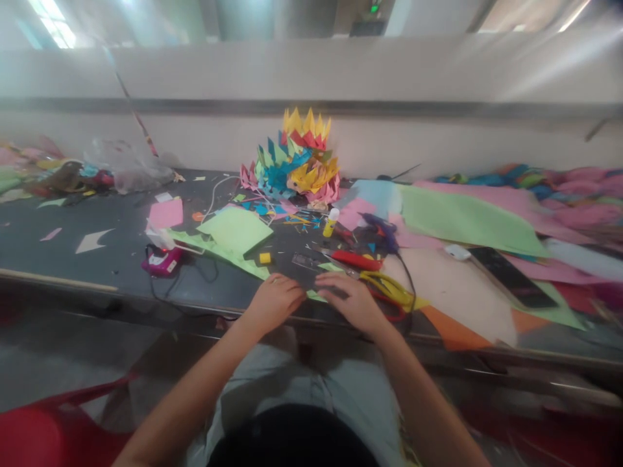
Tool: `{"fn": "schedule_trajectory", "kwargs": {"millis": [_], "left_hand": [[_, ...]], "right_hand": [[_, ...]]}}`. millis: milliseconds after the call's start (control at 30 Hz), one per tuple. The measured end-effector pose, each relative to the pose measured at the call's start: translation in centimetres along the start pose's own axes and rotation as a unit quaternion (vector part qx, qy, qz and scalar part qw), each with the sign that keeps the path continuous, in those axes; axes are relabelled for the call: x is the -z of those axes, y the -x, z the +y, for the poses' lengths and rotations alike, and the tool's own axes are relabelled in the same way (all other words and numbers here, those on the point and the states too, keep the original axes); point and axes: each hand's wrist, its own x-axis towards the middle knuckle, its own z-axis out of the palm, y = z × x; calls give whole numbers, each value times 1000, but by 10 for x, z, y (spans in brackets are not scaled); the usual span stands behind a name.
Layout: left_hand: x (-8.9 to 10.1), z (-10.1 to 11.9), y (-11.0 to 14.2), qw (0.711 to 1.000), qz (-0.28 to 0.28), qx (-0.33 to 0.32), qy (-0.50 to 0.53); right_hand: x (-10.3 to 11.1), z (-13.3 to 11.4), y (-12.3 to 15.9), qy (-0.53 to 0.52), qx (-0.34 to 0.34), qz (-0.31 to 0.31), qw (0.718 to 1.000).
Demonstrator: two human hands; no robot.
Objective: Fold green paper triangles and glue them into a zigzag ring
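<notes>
My left hand [276,301] is at the front edge of the dark table, its fingers curled together and bent downward. What they hold, if anything, is hidden. Facing it, my right hand [349,299] has its fingers stretched out and slightly apart, the thumb below them. A small light green paper piece [315,296] shows in the gap between both hands' fingertips; I cannot tell whether it is gripped. A long green paper strip [228,255] with a jagged edge reaches toward my left hand. Yellow-handled scissors [389,288] lie right beside my right hand.
Red-handled scissors [357,261], a glue stick [331,222], its yellow cap [265,258] and a purple glue gun [379,228] lie ahead. A pink device [163,261] trails a cable leftward. Folded paper crowns [296,165] stand behind. A phone [511,275] rests on coloured sheets.
</notes>
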Motion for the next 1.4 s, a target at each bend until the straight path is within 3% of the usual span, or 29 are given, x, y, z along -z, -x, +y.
{"fn": "schedule_trajectory", "kwargs": {"millis": [100, 200, 367, 467, 533, 633, 733, 833, 933, 1067, 1267, 1400], "left_hand": [[-5, 4, 4, 1000, 6, 1, -22], [-6, 5, 7, 999, 18, -4, -30], [-7, 4, 8, 998, 34, -33, -42], [-11, 5, 8, 997, 47, -36, -40], [-13, 7, 8, 997, 52, -35, -39], [-13, 11, 8, 998, 49, -32, -39], [-13, 16, 7, 998, 35, -34, -37], [-13, 21, 4, 999, 26, -19, -36], [-14, 27, -1, 1000, 13, 4, -28], [-16, 35, -2, 1000, 7, 24, -2], [-19, 39, 6, 999, 21, 41, 6], [-18, 40, 7, 998, 16, 53, 9]], "right_hand": [[15, 20, -21, 135, 8, 23, 990], [23, 47, -49, 309, 3, -24, 951], [27, 75, -89, 445, 0, -109, 889], [29, 82, -103, 473, 13, -133, 871], [29, 83, -107, 464, 18, -119, 878], [29, 78, -100, 418, 10, -30, 908], [27, 60, -76, 319, -20, 88, 943], [24, 39, -40, 207, -84, 157, 962], [20, 28, -6, 124, -124, 138, 975], [15, 25, 19, 77, -113, 68, 988], [9, 17, 21, 81, -100, -65, 989], [5, 16, 20, 100, -94, -111, 984]]}}
